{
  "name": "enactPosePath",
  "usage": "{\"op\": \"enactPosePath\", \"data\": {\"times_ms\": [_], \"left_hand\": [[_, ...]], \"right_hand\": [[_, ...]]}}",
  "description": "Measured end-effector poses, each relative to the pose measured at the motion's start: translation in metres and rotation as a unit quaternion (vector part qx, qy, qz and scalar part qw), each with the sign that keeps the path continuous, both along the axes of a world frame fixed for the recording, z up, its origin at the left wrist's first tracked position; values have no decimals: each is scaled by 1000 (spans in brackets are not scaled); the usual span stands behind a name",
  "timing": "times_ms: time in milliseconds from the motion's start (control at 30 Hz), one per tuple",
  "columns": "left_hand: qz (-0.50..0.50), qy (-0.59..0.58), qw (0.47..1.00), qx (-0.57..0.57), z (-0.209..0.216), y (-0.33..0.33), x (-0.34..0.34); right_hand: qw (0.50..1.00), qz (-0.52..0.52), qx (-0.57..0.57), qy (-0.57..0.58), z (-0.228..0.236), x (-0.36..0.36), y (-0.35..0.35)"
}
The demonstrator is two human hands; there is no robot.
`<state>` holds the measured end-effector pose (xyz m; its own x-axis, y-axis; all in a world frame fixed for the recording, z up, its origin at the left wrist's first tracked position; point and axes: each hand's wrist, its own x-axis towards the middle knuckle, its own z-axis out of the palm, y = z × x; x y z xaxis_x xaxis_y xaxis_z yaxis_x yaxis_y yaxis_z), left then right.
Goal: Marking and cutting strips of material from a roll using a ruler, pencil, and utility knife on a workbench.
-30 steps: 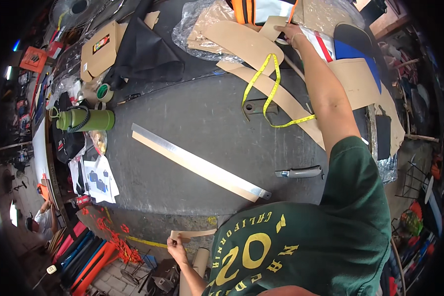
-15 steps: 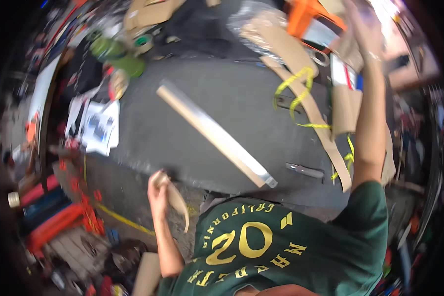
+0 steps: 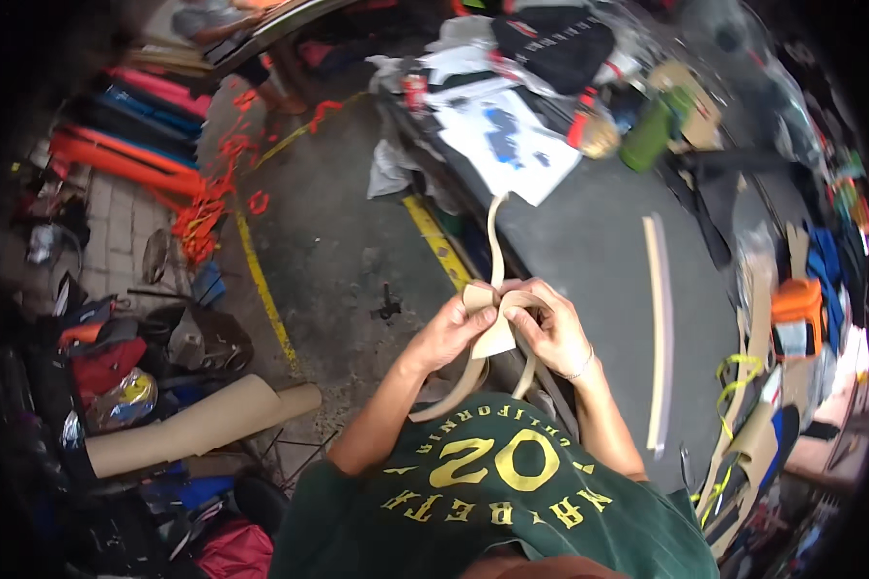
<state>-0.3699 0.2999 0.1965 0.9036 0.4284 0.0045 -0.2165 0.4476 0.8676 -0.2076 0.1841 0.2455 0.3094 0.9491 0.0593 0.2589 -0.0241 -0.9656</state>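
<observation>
Between my two hands, in front of my chest, is a bunch of tan strips (image 3: 495,340) of stiff paper or thin card. My left hand (image 3: 446,331) pinches them from the left, its thumb on the front. From the other side, my right hand (image 3: 553,328) grips a folded-over part, and the two hands nearly touch. One narrow end curls up above the fingers; other ends bend down toward my shirt. Beyond my right hand, on the dark table (image 3: 589,261), a straight tan strip (image 3: 654,328) lies alongside a ruler (image 3: 664,338).
White printed sheets (image 3: 541,183) and a green bottle (image 3: 647,140) stand at the table's far end. A yellow measuring tape (image 3: 729,376) and an orange tool or case (image 3: 795,307) are at the right. A brown paper roll (image 3: 203,425) lies low left.
The view has swung left. My right hand has come back from the far right side of the table to join my left hand, and both now grip the tan strips.
</observation>
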Motion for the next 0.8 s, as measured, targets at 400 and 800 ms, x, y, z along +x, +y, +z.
{"op": "enactPosePath", "data": {"times_ms": [400,800], "left_hand": [[72,159,982,69,9,213,-73],[257,193,905,279,54,536,34]], "right_hand": [[980,-12,107,-166,-33,-75,234],[995,35,89,33,-21,3,444]]}}
